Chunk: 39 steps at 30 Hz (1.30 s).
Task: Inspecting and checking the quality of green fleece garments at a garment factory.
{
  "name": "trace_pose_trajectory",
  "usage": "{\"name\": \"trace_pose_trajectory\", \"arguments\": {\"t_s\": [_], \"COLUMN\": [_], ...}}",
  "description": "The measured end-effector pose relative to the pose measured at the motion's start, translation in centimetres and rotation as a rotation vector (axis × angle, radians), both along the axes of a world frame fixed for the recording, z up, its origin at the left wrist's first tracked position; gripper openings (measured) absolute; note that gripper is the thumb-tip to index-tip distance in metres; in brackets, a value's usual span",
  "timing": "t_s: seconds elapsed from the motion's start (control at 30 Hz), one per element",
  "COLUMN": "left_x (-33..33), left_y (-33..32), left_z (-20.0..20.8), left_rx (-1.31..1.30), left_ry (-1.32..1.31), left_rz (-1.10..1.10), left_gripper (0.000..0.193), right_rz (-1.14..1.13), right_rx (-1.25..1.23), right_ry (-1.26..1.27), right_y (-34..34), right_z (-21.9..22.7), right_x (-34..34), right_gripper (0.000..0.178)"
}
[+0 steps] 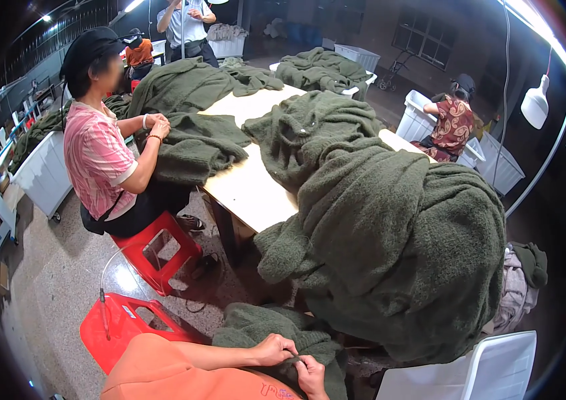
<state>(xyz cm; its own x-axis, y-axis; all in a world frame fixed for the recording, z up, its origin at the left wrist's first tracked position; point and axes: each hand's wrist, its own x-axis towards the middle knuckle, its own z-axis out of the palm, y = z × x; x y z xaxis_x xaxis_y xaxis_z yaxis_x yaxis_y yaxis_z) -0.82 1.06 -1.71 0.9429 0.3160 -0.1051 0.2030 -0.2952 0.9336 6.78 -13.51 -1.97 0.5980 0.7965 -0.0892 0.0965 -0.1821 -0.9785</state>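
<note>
- The left hand (273,349) is at the lower middle of the view, its grip pinched on a small fold of dark green fabric.
- The right hand (311,377) is just beside it, its grip closed on the same fold; the 2 hands nearly meet there.
- The fold belongs to a fuzzy green garment (256,323) that lies in front of the wearer's orange top (169,373), below the edge of the surface (246,183).
- A large heap of green knitwear (389,220) covers the near right part of the surface and hangs over its edge.
- Left of the surface, a co-worker in a pink striped shirt (99,150) sits on a red stool (137,253), both hands together at another green garment (193,147).
- A 2nd red stool (106,327) stands near the wearer's left arm, with a thin cable running down to it.
- At the lower right is a white bin (503,363), near pale cloth (513,293).
- At the far right, a co-worker in a patterned top (451,123) is beside white bins.
</note>
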Motion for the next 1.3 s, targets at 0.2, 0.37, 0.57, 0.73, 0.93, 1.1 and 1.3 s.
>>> {"name": "trace_pose_trajectory", "arguments": {"t_s": [0.2, 0.37, 0.57, 0.73, 0.93, 1.1, 1.3], "left_x": [0.2, 0.1, 0.4, 0.6, 0.1, -1.4, -0.8], "left_y": [-0.6, -1.2, -2.1, -2.5, -0.6, 2.4, 0.7], "left_z": [-0.5, -0.2, -0.4, -0.8, 0.2, 0.4, 1.8], "left_rx": [0.044, 0.167, 0.325, 0.362, 0.355, 0.127, -0.147], "left_ry": [-0.027, -0.123, -0.268, -0.284, -0.088, 0.110, 0.052], "left_rz": [0.056, 0.106, 0.167, 0.176, 0.033, 0.052, -0.024], "left_gripper": [0.011, 0.008, 0.003, 0.002, 0.011, 0.008, 0.007], "right_rz": [-0.018, -0.077, -0.215, -0.171, -0.284, -0.128, 0.202], "right_rx": [-0.138, -0.128, -0.086, -0.171, -0.021, -0.392, -0.040], "right_ry": [-0.361, -0.349, -0.454, -0.451, -0.726, -0.502, -0.403], "right_y": [0.1, 0.4, 1.1, 1.6, 1.2, -1.3, -0.2], "right_z": [1.0, 1.2, 0.3, -0.3, -0.7, 0.6, 2.0], "right_x": [-0.3, -0.7, -0.6, 0.0, 1.6, 3.5, 2.7], "right_gripper": [0.010, 0.010, 0.007, 0.012, 0.002, 0.008, 0.031]}}
